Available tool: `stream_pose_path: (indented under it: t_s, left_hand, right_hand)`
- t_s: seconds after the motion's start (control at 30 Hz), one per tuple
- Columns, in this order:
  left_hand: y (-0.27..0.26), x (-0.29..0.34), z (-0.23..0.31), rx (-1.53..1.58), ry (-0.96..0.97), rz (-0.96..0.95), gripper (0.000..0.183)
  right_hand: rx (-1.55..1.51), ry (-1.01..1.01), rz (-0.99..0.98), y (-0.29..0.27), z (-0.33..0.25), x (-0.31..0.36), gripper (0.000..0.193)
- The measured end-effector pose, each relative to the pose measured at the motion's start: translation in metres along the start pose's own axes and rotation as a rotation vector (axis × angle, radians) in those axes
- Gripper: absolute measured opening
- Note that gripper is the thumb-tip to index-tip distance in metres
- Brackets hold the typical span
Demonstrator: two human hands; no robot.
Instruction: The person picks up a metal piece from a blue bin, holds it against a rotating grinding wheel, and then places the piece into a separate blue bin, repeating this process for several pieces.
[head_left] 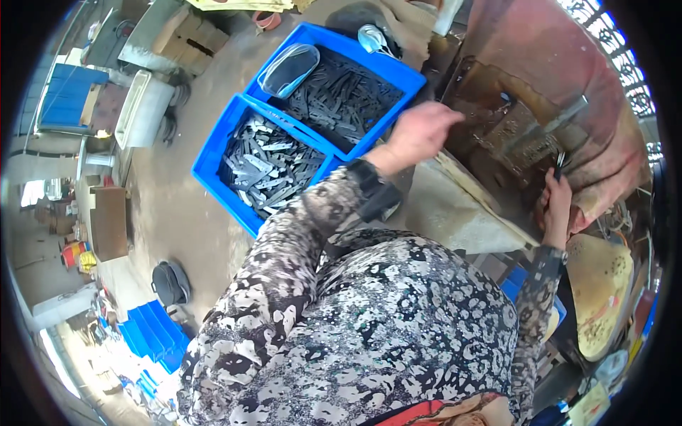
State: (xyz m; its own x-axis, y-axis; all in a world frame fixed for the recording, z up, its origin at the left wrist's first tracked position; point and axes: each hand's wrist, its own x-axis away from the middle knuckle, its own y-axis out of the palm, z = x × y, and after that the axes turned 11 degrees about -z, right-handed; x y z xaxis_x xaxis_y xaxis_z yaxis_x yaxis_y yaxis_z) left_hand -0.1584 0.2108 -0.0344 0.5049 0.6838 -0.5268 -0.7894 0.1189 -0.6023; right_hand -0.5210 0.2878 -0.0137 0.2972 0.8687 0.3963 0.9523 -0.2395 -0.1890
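Observation:
My left hand (420,133) is beside the right edge of the blue bin of dark metal strips (348,96), its fingers bunched together and pointing at an oily brown machine bed (490,106). Whatever it may pinch is hidden. On the far side of that bed, a metal block (522,138) sits under a shiny rod (568,112). My right hand (556,202) is closed around a slim dark tool with a metallic tip (560,165), held upright beside the block; its exact kind is unclear. Nearer me, a second blue bin holds lighter grey strips (273,167).
A clear oval tub (290,69) rests in the far bin's corner. Red stained cloth (540,35) drapes around the machine bed. A pale sheet (455,213) lies along its near edge. Stacked blue trays (155,334) and a dark backpack-like object (170,282) are on the floor at left.

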Motion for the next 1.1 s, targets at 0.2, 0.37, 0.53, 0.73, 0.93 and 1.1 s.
stream_pose_path:
  t_s: [0.2,0.37,0.53,0.73,0.93,1.1]
  left_hand:
    - [-0.095,0.099,-0.131,-0.376,-0.689,-0.030,0.025]
    - [-0.107,0.118,-0.163,-0.429,-0.853,-0.398,0.027]
    - [-0.062,0.088,-0.156,-0.528,-1.106,-0.726,0.021]
    - [-0.052,0.187,-0.269,-0.655,-0.302,-0.821,0.019]
    - [-0.039,0.144,-0.228,-0.546,-0.529,-1.024,0.025]
    - [-0.063,0.151,-0.249,-0.580,-0.909,-0.874,0.026]
  right_hand:
    - [0.065,-0.023,0.049,0.001,0.077,0.006,0.025]
    - [0.186,-0.123,0.138,0.003,0.079,0.013,0.025]
    - [0.432,-0.163,0.259,-0.012,0.090,0.024,0.027]
    - [0.233,-0.187,0.179,0.025,0.049,0.043,0.028]
    - [-0.221,-0.146,-0.023,0.013,0.048,0.051,0.025]
    - [-0.308,-0.162,-0.123,0.018,0.035,0.053,0.024]
